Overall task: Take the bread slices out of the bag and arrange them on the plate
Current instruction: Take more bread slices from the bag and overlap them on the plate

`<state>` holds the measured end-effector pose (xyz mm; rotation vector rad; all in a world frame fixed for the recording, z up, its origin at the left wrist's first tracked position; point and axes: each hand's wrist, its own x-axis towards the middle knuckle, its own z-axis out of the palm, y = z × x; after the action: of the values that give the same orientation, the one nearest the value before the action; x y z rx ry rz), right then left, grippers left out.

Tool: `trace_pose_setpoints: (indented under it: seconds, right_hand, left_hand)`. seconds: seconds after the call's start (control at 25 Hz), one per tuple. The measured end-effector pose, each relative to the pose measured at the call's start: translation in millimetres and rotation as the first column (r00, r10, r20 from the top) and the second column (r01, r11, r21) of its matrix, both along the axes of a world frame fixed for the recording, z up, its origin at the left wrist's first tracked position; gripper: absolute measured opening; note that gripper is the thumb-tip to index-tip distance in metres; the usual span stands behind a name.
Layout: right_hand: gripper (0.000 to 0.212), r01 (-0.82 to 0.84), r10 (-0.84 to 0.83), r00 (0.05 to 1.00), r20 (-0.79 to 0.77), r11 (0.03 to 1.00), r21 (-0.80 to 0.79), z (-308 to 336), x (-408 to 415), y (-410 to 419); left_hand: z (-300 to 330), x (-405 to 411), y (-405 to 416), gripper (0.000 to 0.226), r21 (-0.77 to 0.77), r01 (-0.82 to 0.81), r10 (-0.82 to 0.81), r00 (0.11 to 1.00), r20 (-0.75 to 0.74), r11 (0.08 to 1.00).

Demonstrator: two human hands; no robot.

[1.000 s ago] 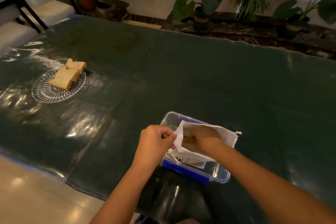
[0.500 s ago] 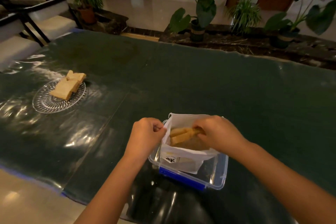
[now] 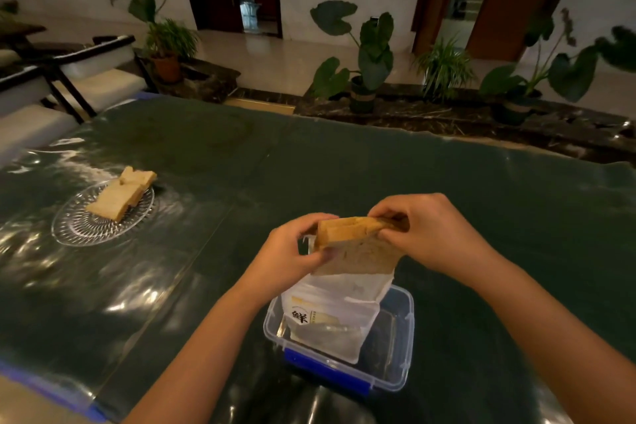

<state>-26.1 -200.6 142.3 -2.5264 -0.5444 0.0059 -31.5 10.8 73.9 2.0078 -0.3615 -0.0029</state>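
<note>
Head view: bench (image 3: 344,165), dark green under a glossy cover, carries everything. Plate (image 3: 103,217), clear glass, sits far left and already bears bread (image 3: 120,194), apparently two or three slices overlapping; exact count cannot be confirmed. Tub (image 3: 395,348), clear plastic with blue clips, stands near the front edge, well apart from the plate. Bag (image 3: 330,317), white with a printed label, stands upright inside the tub. Slice (image 3: 358,248) is raised above the bag mouth, its lower edge level with or just inside the opening; whether it has fully cleared cannot be told. Right hand (image 3: 430,234) grips the slice at its upper right corner, fingers (image 3: 389,237) pinched shut on the crust. Left hand (image 3: 292,251) is curled closed at the slice's left edge, by the bag rim; whether it grips bread, bag or both cannot be told. Assessment: extraction step in hand, task partly complete. Next move calls for lifting the slice fully free, carrying it left across the bench, and laying it beside or overlapping the bread on the plate.
</note>
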Motion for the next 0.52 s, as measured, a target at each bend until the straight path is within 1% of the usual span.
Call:
trace_pose_setpoints:
  seconds: [0.08,0.16,0.2,0.24,0.28,0.36,0.44,0.52]
  right_hand:
    - [0.018,-0.001,0.002,1.000,-0.003,0.999,0.054,4,4,-2]
    - [0.021,0.013,-0.011,1.000,-0.016,0.992,0.123,5,9,-5]
    - [0.026,0.032,-0.027,0.999,-0.028,0.981,0.192,4,12,-7]
    - [0.033,0.060,-0.044,0.997,-0.061,0.953,0.298,1,14,-9]
    - [0.041,0.098,-0.053,0.992,-0.116,0.904,0.417,-4,16,-11]
    - [0.049,0.175,-0.028,0.969,-0.247,0.781,0.599,-17,17,-12]
    - [0.042,0.236,0.024,0.938,-0.347,0.689,0.685,-30,18,-7]
    - [0.032,0.278,0.030,0.921,-0.389,0.649,0.708,-38,19,5]
  left_hand:
    - [4,1,-4,0.035,-0.096,-0.025,0.029,0.999,0.045,0.995]
    - [11,3,-7,0.032,-0.190,-0.059,0.074,0.995,0.071,0.980]
    - [14,4,-9,0.031,-0.228,-0.083,0.104,0.991,0.084,0.970]
    - [18,5,-11,0.030,-0.257,-0.111,0.137,0.987,0.085,0.960]
    - [21,7,-11,0.028,-0.284,-0.141,0.168,0.983,0.075,0.949]
    - [24,9,-10,0.026,-0.346,-0.193,0.219,0.975,0.039,0.918]
    - [24,11,-6,0.023,-0.405,-0.241,0.260,0.965,-0.009,0.882]
    - [24,11,0,0.019,-0.440,-0.288,0.293,0.954,-0.059,0.850]
